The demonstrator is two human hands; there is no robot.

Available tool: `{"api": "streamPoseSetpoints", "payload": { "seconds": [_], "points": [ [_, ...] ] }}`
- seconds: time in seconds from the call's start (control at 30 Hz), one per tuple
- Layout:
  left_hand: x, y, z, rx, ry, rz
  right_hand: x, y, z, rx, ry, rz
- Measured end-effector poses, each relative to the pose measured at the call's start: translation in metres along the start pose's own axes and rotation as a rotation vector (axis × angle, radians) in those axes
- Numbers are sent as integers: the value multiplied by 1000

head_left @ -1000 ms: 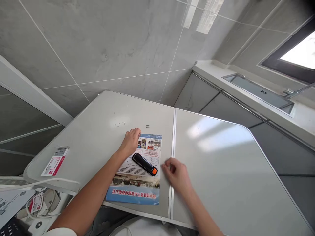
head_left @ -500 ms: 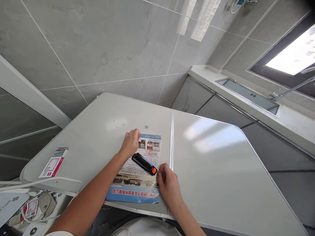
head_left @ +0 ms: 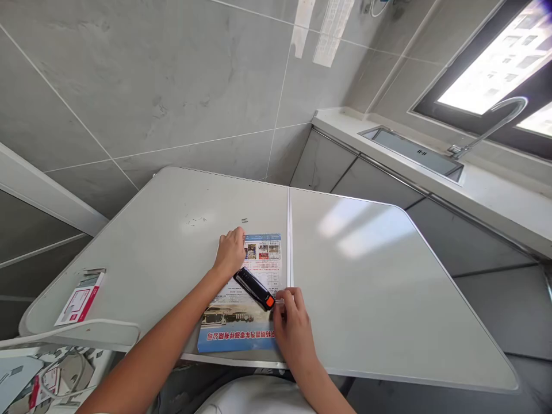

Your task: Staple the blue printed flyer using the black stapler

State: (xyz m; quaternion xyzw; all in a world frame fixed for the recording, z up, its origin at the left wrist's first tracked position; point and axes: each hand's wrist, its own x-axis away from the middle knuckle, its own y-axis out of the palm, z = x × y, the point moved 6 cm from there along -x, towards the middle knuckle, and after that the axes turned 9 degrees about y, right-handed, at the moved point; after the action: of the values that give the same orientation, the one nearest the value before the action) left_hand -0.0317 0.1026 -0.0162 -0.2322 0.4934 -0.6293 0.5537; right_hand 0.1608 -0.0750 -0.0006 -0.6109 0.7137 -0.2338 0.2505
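Observation:
A black stapler [head_left: 255, 289] with an orange end lies slantwise on a printed leaflet [head_left: 241, 340]. At the leaflet's upper left edge is my left hand [head_left: 230, 253], fingers curled; whatever they hold is hidden. The stapler's far end lies just below that wrist. My right hand [head_left: 294, 322] is closed beside the orange end, gripping a thin, pale pull-out rod [head_left: 279, 301] that sticks out of the stapler. A few short staple strips [head_left: 245, 220] lie on the table beyond my left hand, with loose staples [head_left: 195, 221] scattered to their left.
A pale folding table [head_left: 366, 310] has a seam to the right of the leaflet. A red and white staple box [head_left: 81, 299] sits at the left end, near a white cable [head_left: 103, 325]. Behind are a tiled wall and a counter with a sink [head_left: 414, 152].
The thin rod now shows between the stapler's orange end and my right fingers. My left hand stays at the leaflet's edge. The whole view has shifted slightly.

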Motion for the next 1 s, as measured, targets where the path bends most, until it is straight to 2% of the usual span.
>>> {"api": "streamPoseSetpoints", "payload": {
  "seconds": [0.1, 0.27, 0.43, 0.57, 0.73, 0.8, 0.9, 0.93, 1.0],
  "points": [
    [-1, 0, -1, 0, -24, -11, 9, -2, 0, -75, 19, -28],
    [-4, 6, 9, 10, -13, -14, 22, -14, -6, -157, -100, 60],
    [-15, 19, 30, 25, 6, -6, 29, -28, 4, -107, -132, 121],
    [-30, 36, 53, 14, 54, -52, 27, -42, 21, -80, -105, 171],
    [-49, 49, 78, -34, 112, -83, 13, -51, 37, -24, -60, 124],
    [-50, 45, 82, -68, 125, -54, 6, -59, 38, 21, -60, 165],
    [-43, 30, 79, -64, 164, 14, -8, -67, 29, 42, -100, 217],
    [-38, 25, 76, -32, 193, 8, -13, -66, 25, 36, -120, 186],
    [-26, 19, 69, 75, 289, -82, -26, -58, 15, 32, -165, 61]
  ]
}}
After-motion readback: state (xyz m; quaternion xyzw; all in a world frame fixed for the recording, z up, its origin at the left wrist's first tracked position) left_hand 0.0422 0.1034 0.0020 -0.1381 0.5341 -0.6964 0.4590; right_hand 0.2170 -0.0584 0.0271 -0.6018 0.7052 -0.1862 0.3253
